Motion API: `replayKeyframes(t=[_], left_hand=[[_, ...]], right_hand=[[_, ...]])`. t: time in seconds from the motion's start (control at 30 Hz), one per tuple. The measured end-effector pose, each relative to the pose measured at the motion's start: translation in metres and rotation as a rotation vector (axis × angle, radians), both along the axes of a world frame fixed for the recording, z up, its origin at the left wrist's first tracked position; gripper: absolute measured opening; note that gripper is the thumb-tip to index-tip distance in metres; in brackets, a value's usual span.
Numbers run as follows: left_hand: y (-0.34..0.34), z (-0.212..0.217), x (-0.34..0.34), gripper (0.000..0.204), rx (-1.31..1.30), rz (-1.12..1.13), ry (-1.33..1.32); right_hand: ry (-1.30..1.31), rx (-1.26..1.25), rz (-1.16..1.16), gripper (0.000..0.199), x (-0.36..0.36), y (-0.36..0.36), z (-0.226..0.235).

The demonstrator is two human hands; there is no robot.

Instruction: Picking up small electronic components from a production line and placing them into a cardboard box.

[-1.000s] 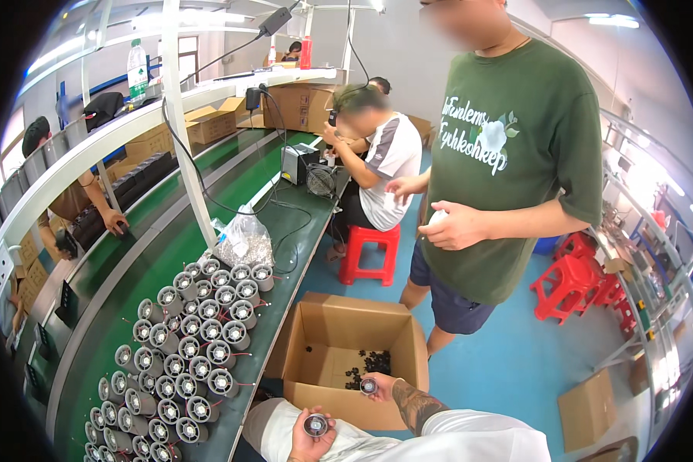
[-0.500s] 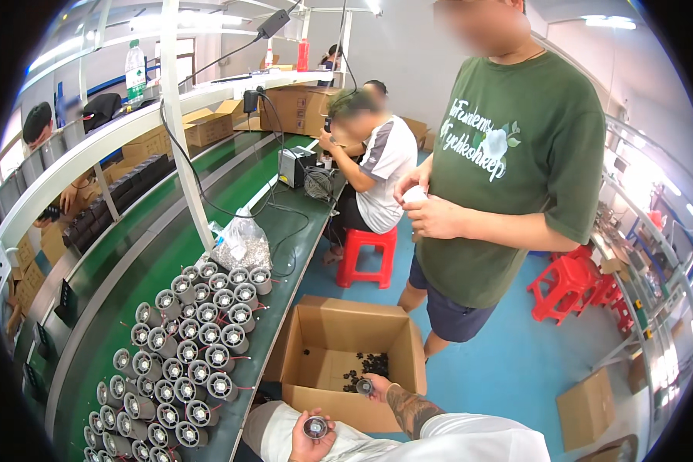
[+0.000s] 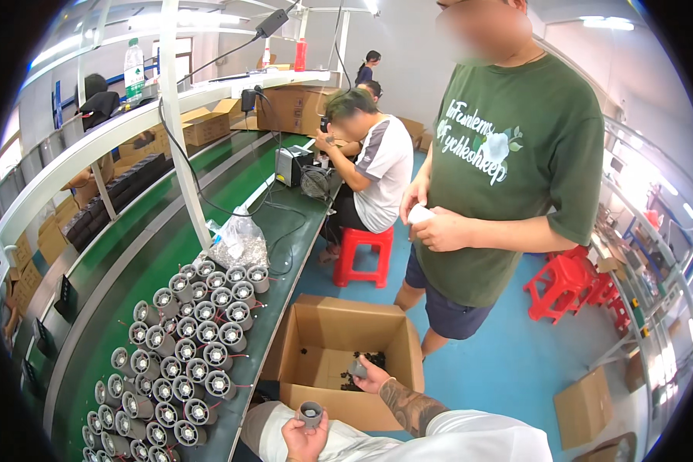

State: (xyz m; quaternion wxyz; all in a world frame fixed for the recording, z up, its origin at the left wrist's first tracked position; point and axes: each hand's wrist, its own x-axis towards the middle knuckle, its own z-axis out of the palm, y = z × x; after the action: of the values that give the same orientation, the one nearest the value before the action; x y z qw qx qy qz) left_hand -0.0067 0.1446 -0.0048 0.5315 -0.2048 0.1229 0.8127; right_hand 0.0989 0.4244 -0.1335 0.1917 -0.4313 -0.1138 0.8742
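Left hand [image 3: 304, 440] closed around grey cylinder part [image 3: 310, 414], held near lap; right hand [image 3: 369, 376] inside cardboard box [image 3: 316, 346], fingers pinching second grey part [image 3: 356, 368]; many finished-looking units [image 3: 196, 331] already rowed on bench [image 3: 277, 285]; few dark pieces left in box.

A factory assembly line: a long green conveyor belt [image 3: 169, 254] carries rows of small grey cylindrical motors [image 3: 185, 339], with cardboard boxes [image 3: 339, 362], red plastic stools [image 3: 362, 254] and seated workers (others stand nearby) under overhead strip lights.

Open brown carton [image 3: 316, 346] on floor
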Motion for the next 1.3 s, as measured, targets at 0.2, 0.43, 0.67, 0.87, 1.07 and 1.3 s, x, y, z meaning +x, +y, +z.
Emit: replayKeyframes(t=[0.2, 0.43, 0.67, 0.87, 1.07, 1.3], left_hand=[[0.008, -0.004, -0.005, 0.033, -0.059, -0.003, 0.003], [0.007, -0.014, -0.005, 0.036, 0.101, -0.09, 0.046], [0.074, 0.097, -0.024, 0.053, -0.311, 0.087, 1.352], [0.09, 0.144, -0.015, 0.064, -0.503, 0.418, 1.991], [0.073, 0.15, -0.008, 0.062, -0.708, 0.433, 1.961], [0.052, 0.127, -0.004, 0.068, -0.952, 0.16, 2.176]], right_hand=[[0.185, 0.005, 0.021, 0.02, -0.019, -0.019, 0.05], [0.705, -0.184, 0.216, 0.052, -0.02, -0.023, 0.046], [0.462, 0.131, 0.093, 0.072, -0.067, -0.09, 0.236], [0.802, 0.068, 0.11, 0.078, -0.07, -0.096, 0.302], [0.817, 0.03, 0.225, 0.079, -0.069, -0.099, 0.282], [0.557, 0.118, 0.267, 0.079, -0.078, -0.092, 0.237]])
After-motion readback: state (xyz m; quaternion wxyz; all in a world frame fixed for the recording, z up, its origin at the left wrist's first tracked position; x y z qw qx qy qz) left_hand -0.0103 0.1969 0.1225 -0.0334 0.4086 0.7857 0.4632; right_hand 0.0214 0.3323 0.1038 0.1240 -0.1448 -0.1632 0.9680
